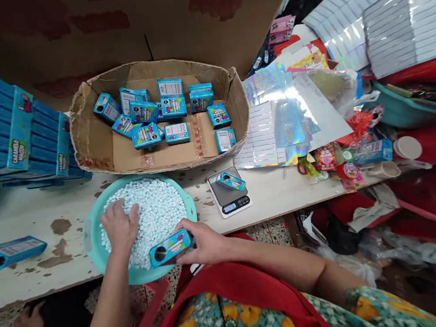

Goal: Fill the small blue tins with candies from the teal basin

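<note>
We judge filling underway: left hand (120,223) half-open on pale-blue pellets (159,204), grasp unclear; right hand (202,242) gripping blue cardboard box (175,245); scooping needed.

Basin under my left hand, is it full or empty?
Not empty: small pale pieces spread across the turquoise basin, with the left hand on them. How deep they lie, I cannot tell.

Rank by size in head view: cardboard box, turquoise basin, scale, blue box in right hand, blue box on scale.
1. Cardboard box
2. Turquoise basin
3. Scale, held blue box: order unsure; right hand partly covers the box, which looks nearer the camera
4. Blue box on scale
</note>
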Available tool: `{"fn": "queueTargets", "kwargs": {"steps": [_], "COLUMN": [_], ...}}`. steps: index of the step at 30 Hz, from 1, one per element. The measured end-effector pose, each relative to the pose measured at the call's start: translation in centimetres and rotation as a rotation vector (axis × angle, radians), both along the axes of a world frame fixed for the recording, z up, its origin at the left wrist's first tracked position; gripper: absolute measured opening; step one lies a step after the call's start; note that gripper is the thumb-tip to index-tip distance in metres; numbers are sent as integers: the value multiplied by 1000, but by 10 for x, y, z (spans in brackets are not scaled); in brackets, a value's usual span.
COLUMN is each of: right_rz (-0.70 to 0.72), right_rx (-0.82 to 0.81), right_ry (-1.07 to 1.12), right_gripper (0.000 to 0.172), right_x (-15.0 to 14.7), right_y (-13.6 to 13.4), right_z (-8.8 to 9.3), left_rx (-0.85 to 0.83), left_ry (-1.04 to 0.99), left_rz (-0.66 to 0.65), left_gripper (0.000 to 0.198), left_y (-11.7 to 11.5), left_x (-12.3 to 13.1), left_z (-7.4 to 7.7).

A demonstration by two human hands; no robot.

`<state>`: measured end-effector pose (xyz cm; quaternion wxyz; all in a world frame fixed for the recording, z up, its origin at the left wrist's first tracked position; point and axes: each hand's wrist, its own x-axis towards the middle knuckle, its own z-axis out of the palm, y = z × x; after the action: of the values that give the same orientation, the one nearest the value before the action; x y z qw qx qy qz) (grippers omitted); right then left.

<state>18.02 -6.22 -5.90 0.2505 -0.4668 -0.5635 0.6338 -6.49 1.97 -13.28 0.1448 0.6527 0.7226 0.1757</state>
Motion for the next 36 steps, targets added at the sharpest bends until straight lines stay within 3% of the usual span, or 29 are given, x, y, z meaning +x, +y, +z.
{"fn": "queueTargets", "kwargs": {"steps": [3, 8, 10, 12, 15, 18, 21, 24, 27, 30, 36], "right_rz": [-77, -280, -324, -323, -258, -150, -58, 37, 121, 122, 115], "right_rx": [-84, -140, -120, -45, 128, 304, 436, 523, 556, 558, 585], "right_ry": [175, 182, 142, 78, -71, -207, -296, -380, -446, -471, -462], "right_gripper": [47, 40, 41, 43, 40, 32, 30, 32, 33, 34, 35], "right_x": [4, 5, 4, 3, 0, -10, -25, -45, -62, -69, -71], "right_y": [-3, 6, 11, 16, 26, 37, 44, 48, 52, 54, 58], "right_z": [0, 2, 2, 3, 8, 15, 21, 25, 27, 28, 29], "left_rx": [-45, -276, -292, -251, -180, -184, -192, -52, 128, 242, 291], "left_ry": [55, -24, -206, -540, -935, -1206, -1542, -1771, -1805, -1770, -1677], "left_rz": [8, 218, 356, 491, 589, 625, 600, 547, 524, 498, 438], "left_gripper": [50, 54, 46, 38, 36, 37, 32, 25, 21, 19, 22], "left_y": [2, 5, 5, 2, -4, -9, -14, -19, -21, -22, -18], "left_x": [8, 36, 38, 36, 30, 25, 25, 32, 40, 41, 38], "left_z": [-21, -9, -4, -2, 6, 29, 66, 96, 108, 107, 105]}}
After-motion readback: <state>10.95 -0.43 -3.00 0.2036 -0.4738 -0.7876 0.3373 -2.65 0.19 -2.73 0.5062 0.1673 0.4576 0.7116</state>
